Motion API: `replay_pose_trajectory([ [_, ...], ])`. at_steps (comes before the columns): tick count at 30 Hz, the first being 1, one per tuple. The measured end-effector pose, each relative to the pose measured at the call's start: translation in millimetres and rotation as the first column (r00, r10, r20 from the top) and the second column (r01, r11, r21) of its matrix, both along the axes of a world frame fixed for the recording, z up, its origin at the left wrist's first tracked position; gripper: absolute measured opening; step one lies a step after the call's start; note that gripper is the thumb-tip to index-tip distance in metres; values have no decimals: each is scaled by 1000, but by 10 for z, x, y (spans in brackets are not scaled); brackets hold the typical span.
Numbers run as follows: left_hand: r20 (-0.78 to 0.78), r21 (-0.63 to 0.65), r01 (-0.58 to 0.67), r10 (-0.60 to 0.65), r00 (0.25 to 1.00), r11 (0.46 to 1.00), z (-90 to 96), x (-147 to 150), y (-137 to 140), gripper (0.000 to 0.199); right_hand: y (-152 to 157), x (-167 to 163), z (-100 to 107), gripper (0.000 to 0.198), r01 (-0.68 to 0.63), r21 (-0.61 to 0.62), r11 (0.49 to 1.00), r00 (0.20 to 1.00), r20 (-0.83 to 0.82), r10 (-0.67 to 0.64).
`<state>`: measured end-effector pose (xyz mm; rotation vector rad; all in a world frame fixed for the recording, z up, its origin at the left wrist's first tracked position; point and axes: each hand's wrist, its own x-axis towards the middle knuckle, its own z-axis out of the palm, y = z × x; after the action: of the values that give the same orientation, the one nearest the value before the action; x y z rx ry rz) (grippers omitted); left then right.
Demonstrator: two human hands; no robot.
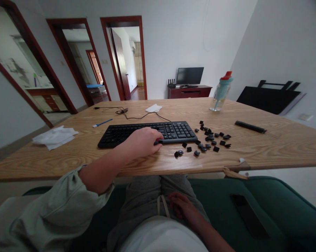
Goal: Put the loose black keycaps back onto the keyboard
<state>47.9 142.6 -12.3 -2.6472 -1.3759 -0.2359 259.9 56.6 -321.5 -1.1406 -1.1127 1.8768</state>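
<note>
The left hand (143,141) lies palm down on the front edge of the keyboard (147,133), near its middle, fingers curled loosely over the lower key rows; whether it pinches a key cannot be told. The keyboard sits on the wooden table (278,147), straight ahead of the person, its cable (126,112) trailing away toward the far edge. Just right of the keyboard, a scatter of loose black keycaps (209,140) lies on the table, near the left hand but not touching it. The right hand (182,206) rests below the table edge on the lap, fingers loosely bent, holding nothing, well apart from the keyboard. A bottle (221,91) stands farther back on the right.
</note>
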Motion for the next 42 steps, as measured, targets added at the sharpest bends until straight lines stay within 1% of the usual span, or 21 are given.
replay_pose_trajectory([
  [3, -28, -13, 37, -37, 999, 999, -97, 32, -25, 25, -2, 8, -8, 27, 4, -46, 999, 998, -55, -7],
  [7, -49, 6, 27, -26, 998, 1000, -169, 59, -30, 24, 1, 24, -69, 26, 7, -43, 999, 999, -47, -9],
  [12, -69, 7, 18, -17, 997, 1000, -175, 21, -20, 24, 7, 22, -89, 27, 4, -55, 998, 998, -56, -7],
  [19, -78, 5, -1, 2, 997, 1000, -165, 10, -40, 27, -6, 9, -25, 27, 12, -50, 999, 997, -74, -15],
  [22, -34, 26, -8, 9, 999, 1000, -124, 1, -85, 33, -7, 10, -7, 25, 7, -49, 999, 998, -64, -10],
  [24, 32, 48, -16, 14, 999, 999, -85, -44, -138, 34, -6, 13, -7, 24, 3, -38, 999, 999, -54, -5],
  [26, 114, 64, -34, 27, 993, 997, -59, -137, -204, 33, -5, 18, -18, 24, 5, -34, 999, 999, -52, -7],
  [28, 199, 66, -84, 70, 977, 994, -68, -278, -277, 31, -4, 22, -34, 24, 8, -45, 999, 998, -61, -10],
  [32, 328, 42, -204, 180, 927, 978, -215, -623, -420, 28, -1, 17, -64, 26, 12, -47, 999, 998, -69, -15],
  [34, 352, 30, -226, 201, 914, 974, -319, -763, -479, 29, 2, 9, -78, 27, 11, -43, 999, 998, -57, -14],
  [36, 350, 28, -232, 208, 913, 972, -408, -838, -527, 30, 5, 2, -90, 27, 7, -41, 999, 999, -53, -9],
  [39, 324, 83, -207, 170, 931, 975, -491, -794, -585, 31, 3, -2, -106, 27, 9, -39, 999, 997, -71, -12],
  [42, 291, 147, -121, 75, 954, 982, -533, -581, -637, 32, -9, -3, -102, 29, 18, -55, 998, 996, -87, -23],
])
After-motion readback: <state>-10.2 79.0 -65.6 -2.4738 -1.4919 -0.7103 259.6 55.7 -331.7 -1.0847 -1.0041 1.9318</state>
